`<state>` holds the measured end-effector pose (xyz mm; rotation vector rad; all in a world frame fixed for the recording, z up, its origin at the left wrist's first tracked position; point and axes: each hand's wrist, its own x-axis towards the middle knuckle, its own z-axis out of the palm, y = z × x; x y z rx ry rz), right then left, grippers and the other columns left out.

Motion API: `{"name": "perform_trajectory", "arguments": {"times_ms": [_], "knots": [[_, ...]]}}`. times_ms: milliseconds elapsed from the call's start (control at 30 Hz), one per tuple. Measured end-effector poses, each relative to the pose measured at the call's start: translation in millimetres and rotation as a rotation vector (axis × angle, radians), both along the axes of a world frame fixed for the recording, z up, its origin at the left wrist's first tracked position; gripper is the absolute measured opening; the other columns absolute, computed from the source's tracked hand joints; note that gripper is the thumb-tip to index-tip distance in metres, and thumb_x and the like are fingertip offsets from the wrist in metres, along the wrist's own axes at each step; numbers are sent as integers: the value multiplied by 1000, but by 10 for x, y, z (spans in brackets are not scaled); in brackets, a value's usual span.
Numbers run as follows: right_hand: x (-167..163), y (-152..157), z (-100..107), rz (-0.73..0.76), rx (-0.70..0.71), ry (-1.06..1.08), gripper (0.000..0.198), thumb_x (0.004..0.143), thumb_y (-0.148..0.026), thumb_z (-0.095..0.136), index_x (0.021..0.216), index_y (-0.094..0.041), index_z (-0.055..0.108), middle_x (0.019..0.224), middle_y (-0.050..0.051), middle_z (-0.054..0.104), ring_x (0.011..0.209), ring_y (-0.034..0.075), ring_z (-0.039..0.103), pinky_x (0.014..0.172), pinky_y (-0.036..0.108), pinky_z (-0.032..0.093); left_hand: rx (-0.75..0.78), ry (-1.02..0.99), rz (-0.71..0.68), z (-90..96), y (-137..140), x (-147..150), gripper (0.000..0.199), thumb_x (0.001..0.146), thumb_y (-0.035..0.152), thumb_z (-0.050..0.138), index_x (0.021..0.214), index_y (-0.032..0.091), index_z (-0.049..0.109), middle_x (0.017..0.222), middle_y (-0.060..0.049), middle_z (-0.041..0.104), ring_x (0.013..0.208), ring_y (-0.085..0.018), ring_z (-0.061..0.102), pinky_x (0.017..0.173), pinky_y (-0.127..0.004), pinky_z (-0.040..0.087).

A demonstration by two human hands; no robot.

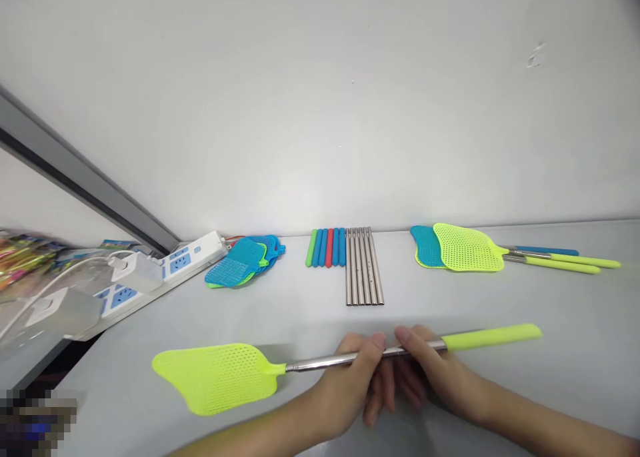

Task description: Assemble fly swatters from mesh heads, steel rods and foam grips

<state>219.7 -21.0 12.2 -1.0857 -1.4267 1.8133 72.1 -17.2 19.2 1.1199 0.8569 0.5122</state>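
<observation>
A yellow-green fly swatter (225, 377) lies crosswise over the table front, its perforated paddle to the left and its foam grip to the right. My left hand (357, 377) is closed round the metal rod near its middle, thumb on top. Close beside it, my right hand (430, 364) grips the same rod just left of the foam grip. The fingers of both hands curl underneath and are partly hidden. Behind them lie a row of bare metal rods (361, 270) and several coloured foam grips (329, 247).
Loose swatter paddles (237, 260) are piled at the back left, beside a white power strip (175, 264) with plugged-in adapters. Swatters with handles (470, 247) lie overlapped at the back right. A pale wall (350, 110) rises behind the grey table (280, 304).
</observation>
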Motion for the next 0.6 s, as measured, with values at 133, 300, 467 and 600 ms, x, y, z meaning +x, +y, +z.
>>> {"name": "perform_trajectory", "arguments": {"times_ms": [133,300,467,600], "knots": [[-14,76,-89,-300,11,165,54,81,-44,46,34,-18,37,31,-5,30,34,7,29,38,23,21,-12,-88,204,-56,17,4,60,81,53,33,38,15,49,25,4,32,27,-7,28,40,-24,25],[-7,92,-82,-474,-47,374,51,78,-37,54,35,-18,33,33,-7,24,34,6,25,37,23,20,-7,-208,366,-53,26,5,51,82,44,43,39,16,44,25,6,29,26,-6,26,41,-23,26],[-13,95,-26,-496,-119,486,48,74,-35,56,38,-19,30,36,-7,24,36,7,27,38,23,22,70,-249,468,-32,41,31,46,80,41,51,44,18,33,27,8,27,28,-5,25,41,-22,26],[-11,125,17,-493,-122,564,45,74,-35,52,37,-19,34,35,-5,28,36,9,31,40,25,24,86,-272,478,-25,63,19,33,82,37,50,57,17,39,33,9,31,31,-4,27,40,-20,22]]}}
